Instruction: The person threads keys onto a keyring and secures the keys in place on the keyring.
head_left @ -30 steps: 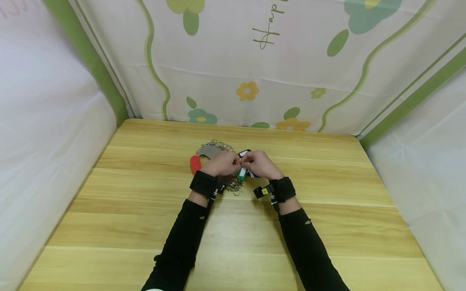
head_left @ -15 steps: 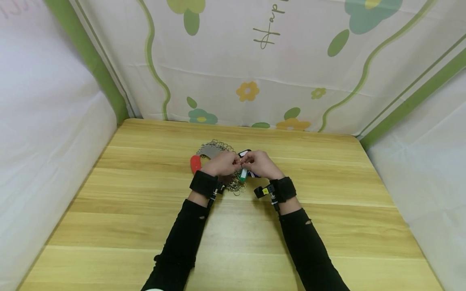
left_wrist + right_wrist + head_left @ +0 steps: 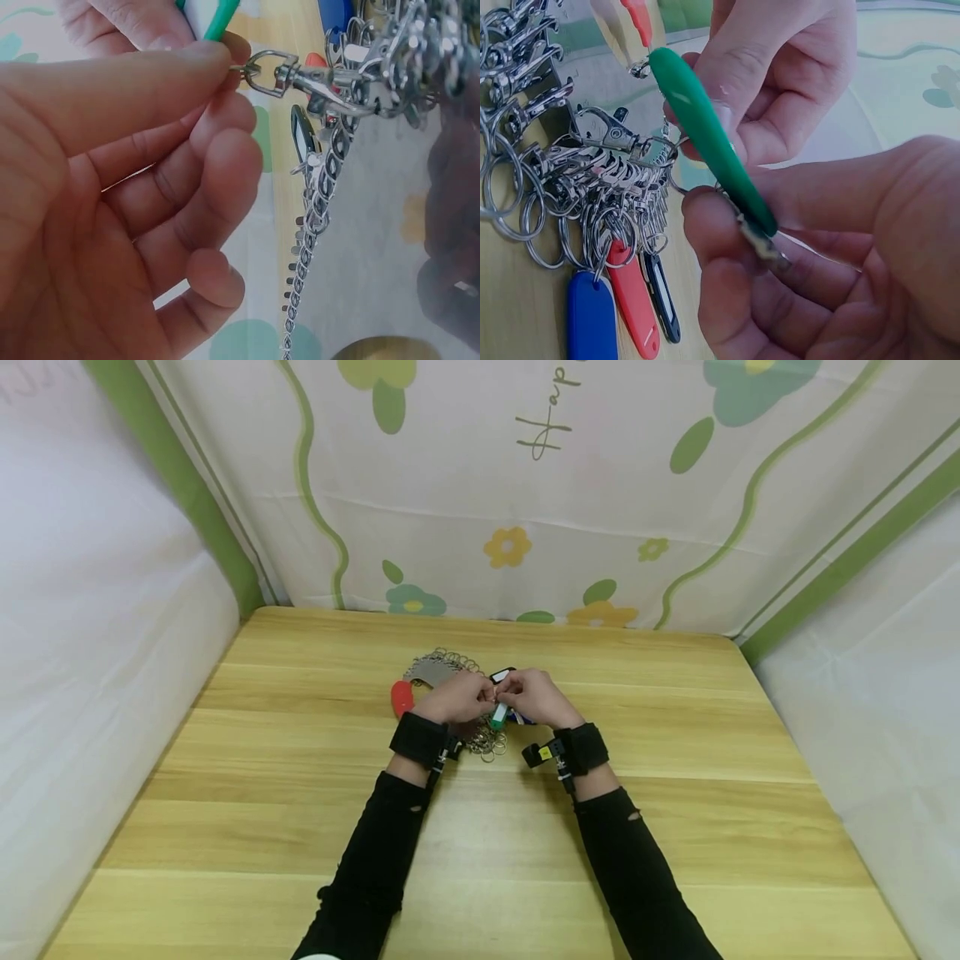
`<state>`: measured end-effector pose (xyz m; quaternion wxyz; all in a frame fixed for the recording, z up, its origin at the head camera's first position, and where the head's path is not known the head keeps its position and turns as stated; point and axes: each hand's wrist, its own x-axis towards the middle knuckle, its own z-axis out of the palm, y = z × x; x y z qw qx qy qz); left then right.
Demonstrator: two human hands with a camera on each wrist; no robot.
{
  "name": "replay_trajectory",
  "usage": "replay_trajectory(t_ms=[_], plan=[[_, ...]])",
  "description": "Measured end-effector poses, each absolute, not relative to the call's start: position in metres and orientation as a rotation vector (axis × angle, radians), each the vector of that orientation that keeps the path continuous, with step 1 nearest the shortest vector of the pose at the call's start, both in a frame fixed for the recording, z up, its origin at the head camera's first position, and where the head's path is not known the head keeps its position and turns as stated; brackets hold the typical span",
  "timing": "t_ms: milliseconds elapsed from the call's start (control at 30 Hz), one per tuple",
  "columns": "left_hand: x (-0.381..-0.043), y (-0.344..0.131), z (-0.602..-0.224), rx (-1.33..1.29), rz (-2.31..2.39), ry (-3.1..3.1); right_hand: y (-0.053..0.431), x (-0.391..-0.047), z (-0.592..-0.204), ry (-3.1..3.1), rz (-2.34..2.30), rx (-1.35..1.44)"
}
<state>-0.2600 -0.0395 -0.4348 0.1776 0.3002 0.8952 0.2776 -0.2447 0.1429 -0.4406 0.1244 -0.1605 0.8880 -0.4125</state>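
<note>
In the head view both hands meet over a cluster of metal rings. My left hand pinches a thin split ring between thumb and index finger; the ring runs through the end of a silver swivel clasp. Opposite it, my right hand pinches a green key tag at its ring end, right beside the left fingertips. A small metal piece shows at the right fingertips, partly hidden by the tag. Many more clasps with rings hang along a curved grey plate.
Blue, red and black key tags hang among the clasps. A red rounded piece lies left of the left hand on the wooden table. Printed white cloth stands behind.
The hands stay together in nearly the same spot. The green key tag swings slightly at the right fingertips, and the head view shifts a little.
</note>
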Motion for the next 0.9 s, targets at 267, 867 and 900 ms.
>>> replay_trajectory(t_ms=[267, 867, 900], plan=[[-0.2592, -0.0401, -0.4353, 0.85, 0.773, 2.547, 0.1438, -0.2454, -0.4414, 2.6, -1.167, -0.502], [-0.2618, -0.0388, -0.4399, 0.859, 0.817, 2.559, 0.1438, -0.2455, -0.4425, 2.598, -1.17, -0.462], [-0.2616, -0.0387, -0.4401, 0.859, 0.812, 2.562, 0.1435, -0.245, -0.4424, 2.597, -1.172, -0.464]])
